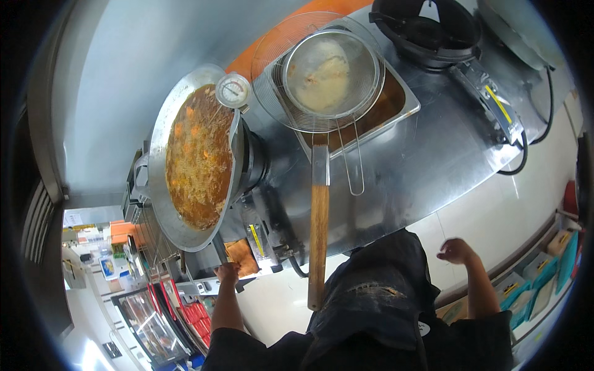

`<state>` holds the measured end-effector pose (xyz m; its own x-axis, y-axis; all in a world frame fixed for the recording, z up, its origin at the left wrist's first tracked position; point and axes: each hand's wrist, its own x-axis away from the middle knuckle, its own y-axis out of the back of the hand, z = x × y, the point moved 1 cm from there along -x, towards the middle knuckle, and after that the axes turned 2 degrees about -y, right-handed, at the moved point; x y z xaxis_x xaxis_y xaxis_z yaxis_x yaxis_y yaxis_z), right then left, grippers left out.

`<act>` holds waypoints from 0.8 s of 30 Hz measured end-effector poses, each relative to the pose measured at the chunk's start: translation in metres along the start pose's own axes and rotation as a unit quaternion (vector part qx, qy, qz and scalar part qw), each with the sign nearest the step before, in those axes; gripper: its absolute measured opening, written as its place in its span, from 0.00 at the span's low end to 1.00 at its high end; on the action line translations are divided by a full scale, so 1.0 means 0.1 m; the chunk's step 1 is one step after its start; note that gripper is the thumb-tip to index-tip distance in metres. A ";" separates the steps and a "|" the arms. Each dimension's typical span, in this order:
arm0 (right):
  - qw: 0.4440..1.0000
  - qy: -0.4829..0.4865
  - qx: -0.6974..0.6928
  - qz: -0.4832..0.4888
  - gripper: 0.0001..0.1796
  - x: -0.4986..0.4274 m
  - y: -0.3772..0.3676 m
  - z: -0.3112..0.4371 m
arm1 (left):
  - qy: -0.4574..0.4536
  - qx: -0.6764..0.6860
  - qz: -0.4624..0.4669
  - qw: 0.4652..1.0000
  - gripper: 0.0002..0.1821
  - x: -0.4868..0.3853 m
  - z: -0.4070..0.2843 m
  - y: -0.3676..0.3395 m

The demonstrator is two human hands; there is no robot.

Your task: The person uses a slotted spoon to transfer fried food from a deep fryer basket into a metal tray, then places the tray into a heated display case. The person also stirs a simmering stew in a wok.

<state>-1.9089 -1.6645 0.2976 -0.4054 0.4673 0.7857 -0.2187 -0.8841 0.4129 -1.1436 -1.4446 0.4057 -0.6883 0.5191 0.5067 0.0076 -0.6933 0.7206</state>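
Observation:
My left hand (227, 272) is at the edge of the counter, beside a folded brown cloth (243, 256); its fingers are curled, and I cannot tell whether they grip anything. My right hand (457, 252) hangs over the floor at the right, away from the counter, fingers bent, with nothing visible in it. Oil bubbles around frying food in a large metal wok (199, 157). A dial thermometer (233, 91) is clipped to the wok's rim. Wire mesh strainers (332, 74) lie stacked over a rectangular metal pan (394, 118), one with a wooden handle (319, 241) pointing towards me.
A black gas burner (429, 35) with a hose stands at the far right of the steel counter (399, 167). A wire rack (155, 236) is left of the wok. Bins with teal parts (519, 301) line the right side. A glass-topped case (151, 327) stands lower left.

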 end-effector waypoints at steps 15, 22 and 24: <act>0.909 -0.280 -0.310 -0.001 0.12 -0.30 -1.36 -1.78 | -0.031 0.722 0.024 0.691 0.16 1.30 -1.30 0.03; 0.910 -0.162 -0.371 -0.092 0.07 -0.76 -0.75 -1.18 | 0.052 0.758 0.052 0.648 0.12 1.17 -1.63 -0.03; 0.910 -0.148 -0.373 -0.106 0.08 -0.78 -0.64 -1.06 | 0.059 0.754 0.025 0.653 0.10 1.20 -1.68 -0.05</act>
<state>-1.9574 -1.6439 0.1612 -0.0507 0.5074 0.8602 -0.8506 -0.4734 0.2290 -1.3483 -1.4627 0.3833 -0.7111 0.4100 0.5712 0.6765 0.6204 0.3969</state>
